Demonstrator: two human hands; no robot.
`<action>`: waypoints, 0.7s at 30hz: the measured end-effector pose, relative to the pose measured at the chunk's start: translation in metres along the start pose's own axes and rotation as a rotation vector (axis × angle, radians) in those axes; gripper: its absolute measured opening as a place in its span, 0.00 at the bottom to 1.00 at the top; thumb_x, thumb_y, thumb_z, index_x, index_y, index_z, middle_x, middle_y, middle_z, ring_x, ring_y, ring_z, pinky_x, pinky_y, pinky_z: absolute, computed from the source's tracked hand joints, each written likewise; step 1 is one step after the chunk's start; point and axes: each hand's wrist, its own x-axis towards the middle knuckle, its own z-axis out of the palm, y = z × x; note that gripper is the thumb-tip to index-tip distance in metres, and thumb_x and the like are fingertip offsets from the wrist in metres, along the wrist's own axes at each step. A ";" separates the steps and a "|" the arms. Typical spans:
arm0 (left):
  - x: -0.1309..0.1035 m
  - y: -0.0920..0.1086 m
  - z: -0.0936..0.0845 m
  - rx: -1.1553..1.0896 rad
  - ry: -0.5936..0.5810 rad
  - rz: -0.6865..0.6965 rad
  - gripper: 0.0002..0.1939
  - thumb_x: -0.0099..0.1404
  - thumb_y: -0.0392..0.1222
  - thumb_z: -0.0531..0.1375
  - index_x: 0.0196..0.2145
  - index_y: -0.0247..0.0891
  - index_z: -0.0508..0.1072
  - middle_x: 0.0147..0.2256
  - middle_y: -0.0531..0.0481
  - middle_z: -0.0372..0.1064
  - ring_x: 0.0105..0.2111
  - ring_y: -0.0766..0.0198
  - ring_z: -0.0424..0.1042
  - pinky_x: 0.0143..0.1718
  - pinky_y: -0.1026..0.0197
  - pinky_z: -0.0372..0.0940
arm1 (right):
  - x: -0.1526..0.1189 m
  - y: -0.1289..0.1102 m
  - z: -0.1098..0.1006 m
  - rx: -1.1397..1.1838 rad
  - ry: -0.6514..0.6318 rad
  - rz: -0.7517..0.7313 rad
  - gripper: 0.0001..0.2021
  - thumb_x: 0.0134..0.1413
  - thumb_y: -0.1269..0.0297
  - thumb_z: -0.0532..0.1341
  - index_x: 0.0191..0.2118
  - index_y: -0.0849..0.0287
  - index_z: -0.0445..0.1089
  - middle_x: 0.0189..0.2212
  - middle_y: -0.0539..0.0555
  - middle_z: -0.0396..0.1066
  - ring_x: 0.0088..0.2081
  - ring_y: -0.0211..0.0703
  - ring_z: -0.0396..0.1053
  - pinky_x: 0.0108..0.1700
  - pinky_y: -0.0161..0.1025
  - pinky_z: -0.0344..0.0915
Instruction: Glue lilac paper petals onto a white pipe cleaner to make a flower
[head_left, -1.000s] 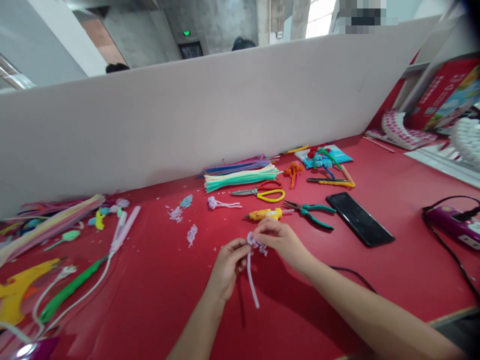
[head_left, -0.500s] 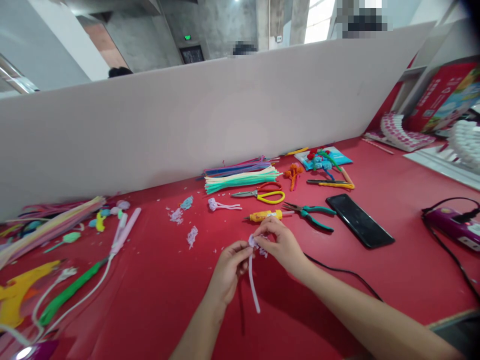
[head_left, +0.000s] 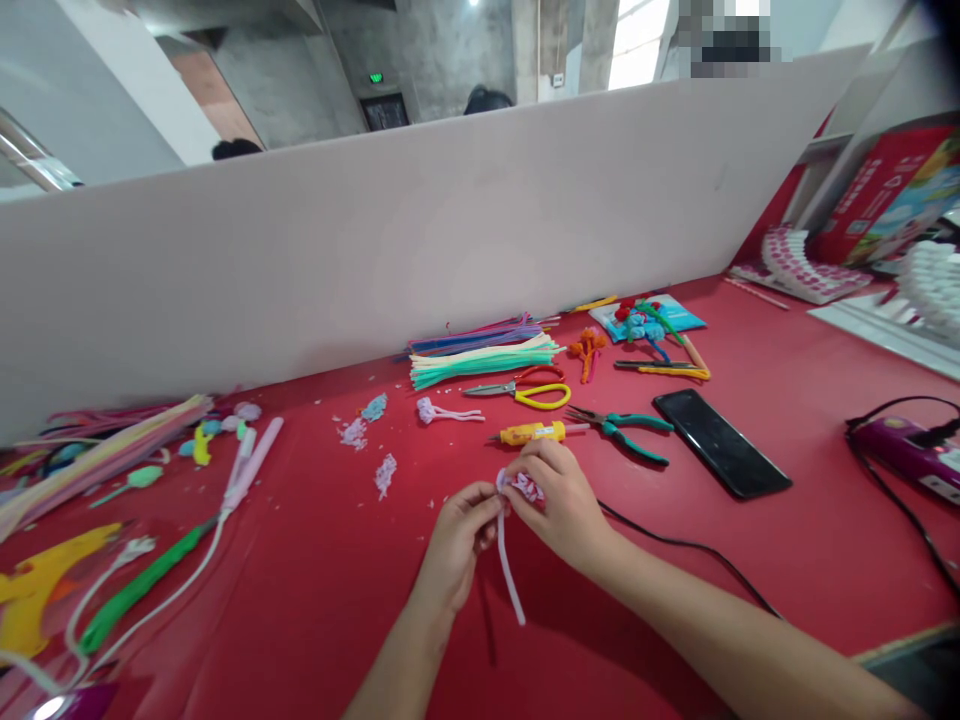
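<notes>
Just above the red table, both my hands pinch a pale lilac pipe cleaner (head_left: 511, 575). Its top is curled into a small loop between my fingertips, and its tail hangs straight down. My left hand (head_left: 463, 525) grips it from the left, fingers closed. From the right, my right hand (head_left: 553, 490) pinches the curled end with thumb and forefinger; a pink and white crinkled bit (head_left: 529, 487) shows beside those fingers. Beyond my hands lie a yellow-handled screwdriver-like tool (head_left: 532, 432) and a lilac pipe-cleaner piece (head_left: 448, 412) with a bunched head and two stems.
Scissors (head_left: 541, 395), teal-handled pliers (head_left: 634, 425) and a phone (head_left: 720, 442) lie behind and right. Bundled pipe cleaners (head_left: 484, 358) line the white partition (head_left: 360, 250). A pink hot iron (head_left: 253, 465) and yellow glue gun (head_left: 30, 590) lie left. A black cable (head_left: 690, 545) crosses the right.
My right hand has shifted slightly down and right around the curled end. The hanging tail has swung a little to the right. My left hand stays about where it was.
</notes>
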 end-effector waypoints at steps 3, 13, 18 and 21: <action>0.000 0.000 0.000 0.009 -0.005 0.007 0.05 0.52 0.39 0.63 0.25 0.34 0.71 0.18 0.58 0.58 0.17 0.77 0.54 0.18 0.71 0.45 | -0.001 0.000 0.001 0.009 -0.009 0.001 0.03 0.53 0.68 0.58 0.36 0.58 0.67 0.35 0.55 0.65 0.41 0.46 0.63 0.43 0.44 0.59; 0.002 0.000 0.000 0.011 -0.016 0.017 0.05 0.54 0.39 0.62 0.26 0.34 0.71 0.19 0.58 0.58 0.17 0.77 0.53 0.18 0.72 0.45 | 0.000 0.002 0.001 0.008 -0.001 -0.001 0.03 0.52 0.69 0.59 0.35 0.58 0.66 0.34 0.54 0.66 0.40 0.46 0.63 0.43 0.44 0.59; 0.001 0.000 0.000 0.019 -0.022 0.021 0.05 0.54 0.38 0.62 0.26 0.33 0.71 0.19 0.58 0.58 0.17 0.77 0.53 0.18 0.72 0.45 | 0.000 0.003 0.002 0.011 0.004 -0.006 0.02 0.53 0.69 0.59 0.34 0.58 0.66 0.34 0.54 0.66 0.39 0.46 0.63 0.42 0.44 0.59; 0.000 0.001 0.000 0.016 -0.023 0.017 0.05 0.54 0.38 0.62 0.27 0.33 0.71 0.19 0.58 0.59 0.17 0.78 0.53 0.18 0.72 0.45 | -0.001 0.003 0.002 0.013 -0.001 -0.007 0.02 0.53 0.69 0.59 0.35 0.58 0.66 0.34 0.54 0.66 0.39 0.46 0.63 0.42 0.44 0.59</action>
